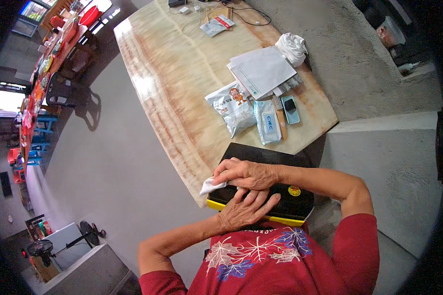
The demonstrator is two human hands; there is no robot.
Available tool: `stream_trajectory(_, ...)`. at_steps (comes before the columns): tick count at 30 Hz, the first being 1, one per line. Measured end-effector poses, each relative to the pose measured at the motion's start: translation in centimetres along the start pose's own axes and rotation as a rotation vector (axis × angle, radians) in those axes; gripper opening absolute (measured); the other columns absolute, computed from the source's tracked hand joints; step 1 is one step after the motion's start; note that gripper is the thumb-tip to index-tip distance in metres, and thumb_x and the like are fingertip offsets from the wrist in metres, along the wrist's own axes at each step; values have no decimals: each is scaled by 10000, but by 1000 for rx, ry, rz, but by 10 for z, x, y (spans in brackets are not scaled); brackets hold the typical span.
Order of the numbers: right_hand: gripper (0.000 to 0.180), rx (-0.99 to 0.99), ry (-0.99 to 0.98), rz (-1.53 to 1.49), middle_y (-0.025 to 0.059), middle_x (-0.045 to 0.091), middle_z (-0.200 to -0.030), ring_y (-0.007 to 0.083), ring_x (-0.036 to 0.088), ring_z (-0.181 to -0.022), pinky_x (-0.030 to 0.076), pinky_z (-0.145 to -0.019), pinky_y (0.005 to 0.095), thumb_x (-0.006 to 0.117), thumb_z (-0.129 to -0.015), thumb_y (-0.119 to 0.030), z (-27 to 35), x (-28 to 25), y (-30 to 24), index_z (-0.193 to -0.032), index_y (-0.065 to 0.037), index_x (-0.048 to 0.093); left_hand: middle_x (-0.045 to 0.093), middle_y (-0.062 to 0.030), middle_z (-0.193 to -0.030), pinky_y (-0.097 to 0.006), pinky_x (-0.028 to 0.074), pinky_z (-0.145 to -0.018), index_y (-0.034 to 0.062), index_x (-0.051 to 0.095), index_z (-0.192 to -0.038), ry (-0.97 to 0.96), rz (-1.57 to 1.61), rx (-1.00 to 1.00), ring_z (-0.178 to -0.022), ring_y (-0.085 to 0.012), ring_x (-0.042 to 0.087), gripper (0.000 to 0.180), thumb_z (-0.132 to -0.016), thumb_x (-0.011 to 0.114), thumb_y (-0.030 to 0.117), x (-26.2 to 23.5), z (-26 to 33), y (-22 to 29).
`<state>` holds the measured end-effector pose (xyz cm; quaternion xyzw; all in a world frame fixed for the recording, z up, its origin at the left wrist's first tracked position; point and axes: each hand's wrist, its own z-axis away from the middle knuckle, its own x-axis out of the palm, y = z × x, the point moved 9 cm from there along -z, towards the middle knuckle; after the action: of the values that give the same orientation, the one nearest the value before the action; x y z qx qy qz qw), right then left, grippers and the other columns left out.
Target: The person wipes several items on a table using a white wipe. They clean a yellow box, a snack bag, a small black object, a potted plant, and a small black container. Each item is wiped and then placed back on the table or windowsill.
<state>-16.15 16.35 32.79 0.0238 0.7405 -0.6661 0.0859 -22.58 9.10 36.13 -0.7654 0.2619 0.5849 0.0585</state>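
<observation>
White cloth (pixel 212 187): pinching it in the right hand (pixel 248 174), with fingers bent down over the upper left part of a glossy black box (pixel 290 205), and letting a loose corner poke out left of the fingertips. Laying the left hand (pixel 241 211) palm down on the same box, nearer to the body than the right hand, with fingers slightly parted and some tips covered by the right hand; being unable to tell if gripping cloth there too. Showing a yellow strip along the box's near edge, just below the left hand, and a round yellow sticker (pixel 294 191) to the right of both hands.

Seeing, beyond the right hand, a marble-patterned table (pixel 177 88) bearing a silver pouch (pixel 233 110) with a cartoon monkey, a pale blue wipes packet (pixel 268 123) just beside it, and a light blue phone (pixel 291 111) farther right. Seeing, farther out from the hands, stacked printed sheets (pixel 263 71) next to a bunched white fabric bundle (pixel 291 49), and, well to the left of both hands, a black chair (pixel 59 90).
</observation>
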Motion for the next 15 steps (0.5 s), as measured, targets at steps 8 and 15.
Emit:
stream_trajectory(8, 354, 390, 174, 518, 123, 506, -1065, 295, 463, -1018, 338, -901, 391, 467, -797, -63, 56, -39, 117, -1140, -92, 553, 476, -112, -1202, -389, 265, -912, 129, 465, -1242, -43, 7, -46, -1111, -227, 417, 509, -813, 462, 400, 1, -1, -11)
stream_trajectory(15, 350, 607, 119, 438, 140, 521, -1059, 302, 471, -983, 341, -903, 393, 426, -827, -127, 128, -64, 108, -1149, -100, 561, 458, -139, -1207, -386, 236, -928, 103, 469, -1229, -61, 123, -213, -1123, -232, 414, 535, -777, 505, 388, 3, 8, -27)
